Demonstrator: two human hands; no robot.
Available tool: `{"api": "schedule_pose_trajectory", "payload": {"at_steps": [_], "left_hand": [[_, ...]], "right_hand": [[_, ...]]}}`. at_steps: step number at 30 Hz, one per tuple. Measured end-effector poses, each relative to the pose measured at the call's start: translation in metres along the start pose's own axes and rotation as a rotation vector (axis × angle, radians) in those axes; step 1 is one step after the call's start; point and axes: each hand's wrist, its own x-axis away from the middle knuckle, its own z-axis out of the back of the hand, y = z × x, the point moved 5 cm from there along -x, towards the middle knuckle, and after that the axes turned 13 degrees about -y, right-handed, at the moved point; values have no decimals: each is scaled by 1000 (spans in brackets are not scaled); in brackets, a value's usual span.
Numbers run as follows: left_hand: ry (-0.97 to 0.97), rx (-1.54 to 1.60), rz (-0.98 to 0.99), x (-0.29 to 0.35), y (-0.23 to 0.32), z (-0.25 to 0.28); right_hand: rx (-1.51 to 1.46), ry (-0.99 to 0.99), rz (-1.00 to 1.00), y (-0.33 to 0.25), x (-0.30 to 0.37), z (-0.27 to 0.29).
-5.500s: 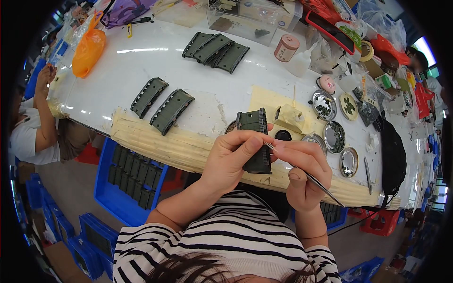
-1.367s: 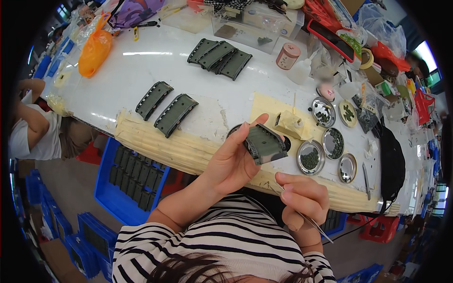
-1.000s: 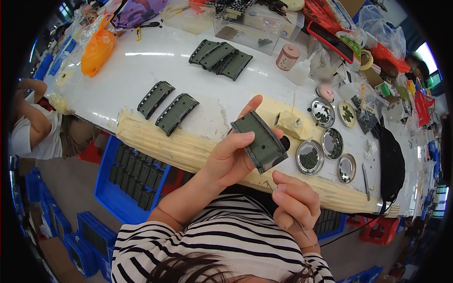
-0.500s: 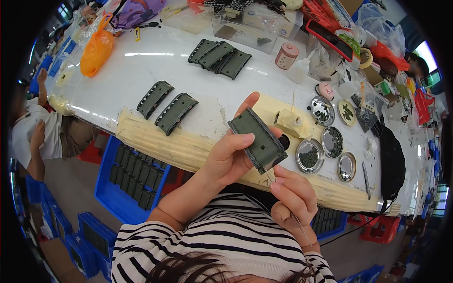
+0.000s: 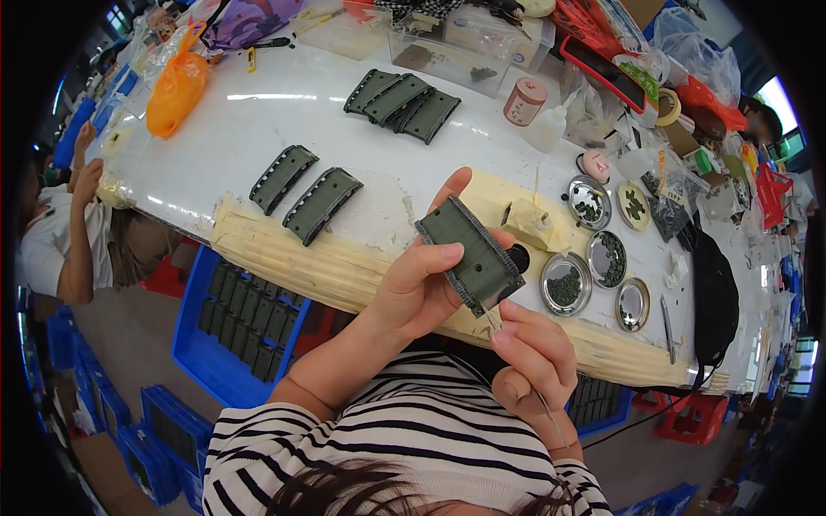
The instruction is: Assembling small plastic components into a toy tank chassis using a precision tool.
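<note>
Dark green curved panel [image 5: 456, 236] is up front in the left hand [image 5: 417, 279], tilted with its lower end leaning toward 5 o'clock, over the padded near edge [image 5: 301, 267] of the white worktop [image 5: 284, 120]. State of the hands: left has the thumb pressed on the panel's face, the index finger stretched up past it and the rest mostly hidden behind; right hand [image 5: 540, 344] is pinching metal tweezers [image 5: 494, 324] between thumb and fingers, tips right at the panel's lower end. Can't tell if they've got anything between them, too tiny. Taking the panel as the clock centre, a pale yellow block [image 5: 527, 222] sits just off at 2, with a metal dish of green bits [image 5: 592, 187] further out that way. Another dish of small pieces [image 5: 595, 254] is at 3, and one with finer green stuff [image 5: 559, 261] is nearer, between 3 and 4. Two similar panels [image 5: 323, 206] lie side by side around 10, and an overlapping bunch of them [image 5: 400, 106] is at 11. Pink tin [image 5: 524, 101] near 1, orange bag [image 5: 178, 90] way out at 10, and a blue tray [image 5: 202, 357] packed with more panels below the worktop between 8 and 9.
</note>
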Motion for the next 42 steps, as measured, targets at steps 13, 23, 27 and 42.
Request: {"api": "schedule_pose_trajectory", "payload": {"at_steps": [13,23,27,42], "left_hand": [[32,21,13,2,-1,2],[30,33,19,2,-1,4],[39,31,23,2,-1,3],[108,499,60,8,-19,4]], "right_hand": [[-5,-42,5,0,-4,2],[-9,-36,-8,2,-5,3],[-15,-36,-11,2,-5,3],[-119,217,-56,3,1,19]]}}
